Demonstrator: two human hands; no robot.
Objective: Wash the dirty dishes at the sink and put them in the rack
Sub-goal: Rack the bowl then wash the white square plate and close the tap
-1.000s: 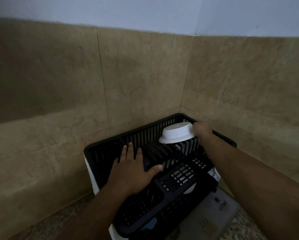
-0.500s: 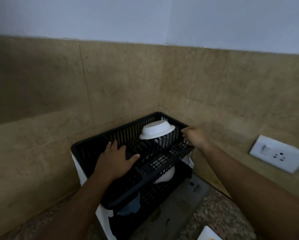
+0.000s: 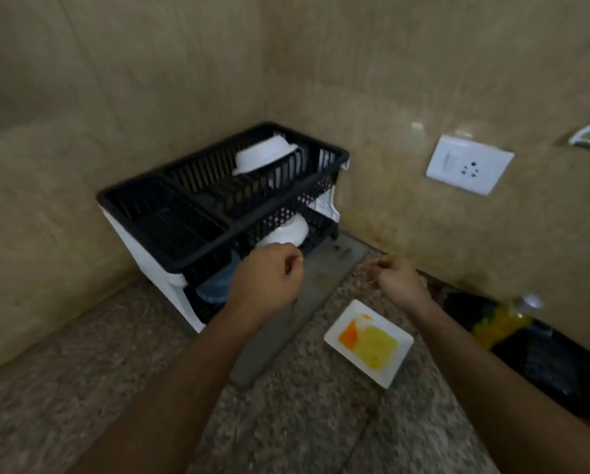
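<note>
In the counter's back corner stands the black rack, a white bowl upturned in its top tier. In front, the left hand and right hand hover loosely curled, empty, above a stained white plate.

A black two-tier rack stood at centre left of the frame in the tiled corner, one white bowl upside down on top, another below. Both hands, left and right, hung loosely curled and empty over the speckled worktop. A white dish with yellow and orange smears lay lower right.
</note>
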